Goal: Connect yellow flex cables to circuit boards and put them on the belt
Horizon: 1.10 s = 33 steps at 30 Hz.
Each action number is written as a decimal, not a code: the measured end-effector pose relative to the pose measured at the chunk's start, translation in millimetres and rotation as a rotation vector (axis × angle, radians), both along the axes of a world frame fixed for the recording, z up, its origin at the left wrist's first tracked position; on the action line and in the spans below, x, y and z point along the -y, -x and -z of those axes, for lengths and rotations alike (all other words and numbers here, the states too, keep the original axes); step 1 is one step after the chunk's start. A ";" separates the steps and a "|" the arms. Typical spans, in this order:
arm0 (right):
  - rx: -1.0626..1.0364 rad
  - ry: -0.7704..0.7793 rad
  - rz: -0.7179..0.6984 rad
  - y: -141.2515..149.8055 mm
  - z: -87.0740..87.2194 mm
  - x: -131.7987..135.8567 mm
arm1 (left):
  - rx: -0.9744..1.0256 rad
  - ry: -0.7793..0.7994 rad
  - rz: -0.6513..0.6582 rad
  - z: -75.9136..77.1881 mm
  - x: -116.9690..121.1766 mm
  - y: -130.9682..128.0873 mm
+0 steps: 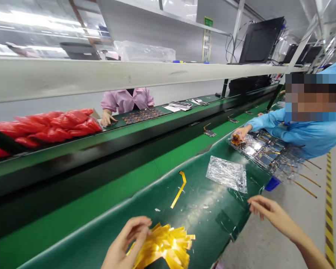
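Note:
My left hand (128,243) is at the bottom of the head view, fingers loosely curved with a gap between thumb and index finger. It touches or nearly touches the left side of a fanned pile of shiny yellow flex cables (168,246) on the green work mat (145,207); I see nothing held in it. A single bent yellow strip (179,190) lies farther up the mat. Off to the right, my right hand (268,211) hovers by the mat's edge, fingers slightly bent and apart, holding nothing. Above it lies a clear plastic bag (226,173).
A co-worker in a blue sleeve (271,121) handles bagged circuit boards (263,147) at right. Small boards (210,132) lie along the bright green belt (156,168). Across it are red bags (50,125) and a person in pink (127,99). A white beam (128,76) crosses above.

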State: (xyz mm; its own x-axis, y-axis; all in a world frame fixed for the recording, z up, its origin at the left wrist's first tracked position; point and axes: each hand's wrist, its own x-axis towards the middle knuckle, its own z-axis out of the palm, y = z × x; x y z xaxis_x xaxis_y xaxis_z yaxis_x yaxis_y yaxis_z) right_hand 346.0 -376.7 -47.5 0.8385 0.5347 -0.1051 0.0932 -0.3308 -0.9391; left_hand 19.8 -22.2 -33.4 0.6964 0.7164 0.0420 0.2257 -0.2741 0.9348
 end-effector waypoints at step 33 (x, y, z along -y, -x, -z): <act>0.703 0.229 0.360 -227.9 100.4 -121.0 | -0.103 -0.389 0.689 59.8 48.4 -486.9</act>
